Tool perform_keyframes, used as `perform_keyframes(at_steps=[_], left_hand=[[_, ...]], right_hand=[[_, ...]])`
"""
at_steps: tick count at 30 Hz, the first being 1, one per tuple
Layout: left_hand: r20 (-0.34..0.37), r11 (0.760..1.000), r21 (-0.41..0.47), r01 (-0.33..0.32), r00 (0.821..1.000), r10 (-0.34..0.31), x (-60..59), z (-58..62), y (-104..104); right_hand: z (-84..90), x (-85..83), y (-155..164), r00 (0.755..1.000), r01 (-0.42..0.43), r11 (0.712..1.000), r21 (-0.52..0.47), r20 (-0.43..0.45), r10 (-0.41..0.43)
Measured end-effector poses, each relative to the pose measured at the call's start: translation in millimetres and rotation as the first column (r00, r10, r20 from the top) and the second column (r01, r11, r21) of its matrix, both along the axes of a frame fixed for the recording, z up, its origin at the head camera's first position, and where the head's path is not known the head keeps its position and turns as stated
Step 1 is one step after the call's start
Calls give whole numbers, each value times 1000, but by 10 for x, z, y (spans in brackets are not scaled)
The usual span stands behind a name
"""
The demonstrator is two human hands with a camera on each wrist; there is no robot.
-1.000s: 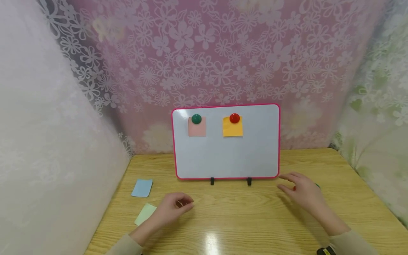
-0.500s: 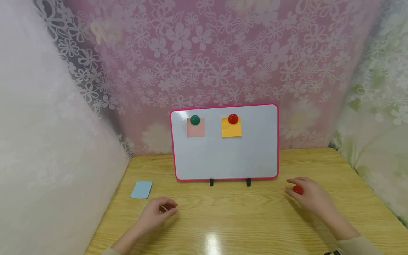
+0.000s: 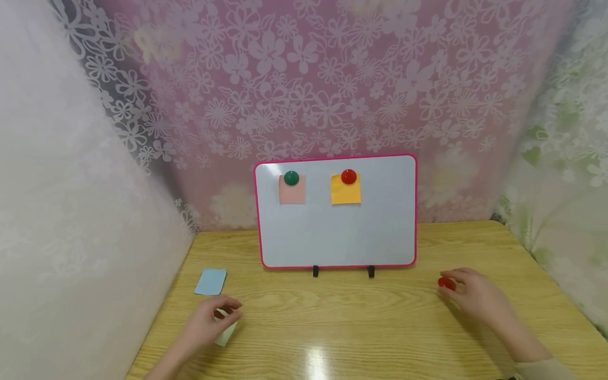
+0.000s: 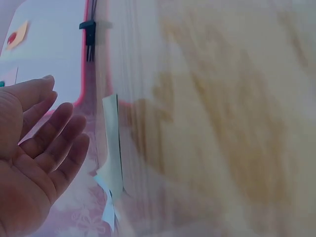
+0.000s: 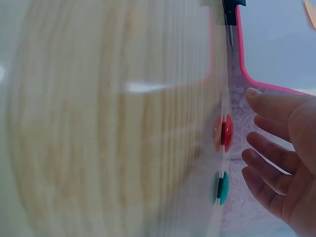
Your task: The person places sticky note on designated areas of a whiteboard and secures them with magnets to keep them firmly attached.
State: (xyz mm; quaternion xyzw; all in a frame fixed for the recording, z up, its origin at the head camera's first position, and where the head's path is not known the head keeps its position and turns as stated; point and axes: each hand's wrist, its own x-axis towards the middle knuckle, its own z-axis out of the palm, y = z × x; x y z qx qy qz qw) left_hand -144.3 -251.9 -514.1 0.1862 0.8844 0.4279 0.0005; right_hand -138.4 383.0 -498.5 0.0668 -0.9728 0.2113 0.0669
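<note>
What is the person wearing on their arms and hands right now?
Both hands are bare: no gloves or rings show on the left hand or the right hand. A beige sleeve cuff covers the right forearm; the left forearm shows no sleeve in frame.

This is looking like a small improvised recording booth set up in a home rather than an office or shop: floral lace curtains (image 3: 304,79) are hanging on three sides, closing in a wooden table (image 3: 380,327) just beyond the person's hands. A pink-framed whiteboard (image 3: 337,232) is standing on clip feet ahead of both hands, with sticky notes pinned by round magnets, suggesting a staged desk corner
</note>
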Motion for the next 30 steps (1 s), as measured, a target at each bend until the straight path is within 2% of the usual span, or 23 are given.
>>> perform_keyframes(at_steps=[4,7,11,14,18,24,30], left_hand=[[-16,999,-4,-37,999,37,37,-1,-95],[1,996,-20,-89,996,89,60,24,-140],[13,986,-69,-154,988,155,89,33,-203],[7,980,-88,-179,984,181,112,21,-251],[45,972,-89,-220,974,224,129,22,-296],[105,958,-92,-272,954,280,82,19,-364],[142,945,-153,-289,940,311,19,10,-423]], right_hand=[[5,26,80,999,10,1000,-3,40,-9],[-11,24,121,998,15,1000,7,59,-15],[-21,10,139,998,17,1000,23,61,-19],[-17,-4,141,998,19,999,31,61,-21],[-32,-22,146,998,22,999,40,65,-24],[-40,-57,157,997,29,998,60,73,-34],[-61,-87,149,994,33,996,84,97,-41]])
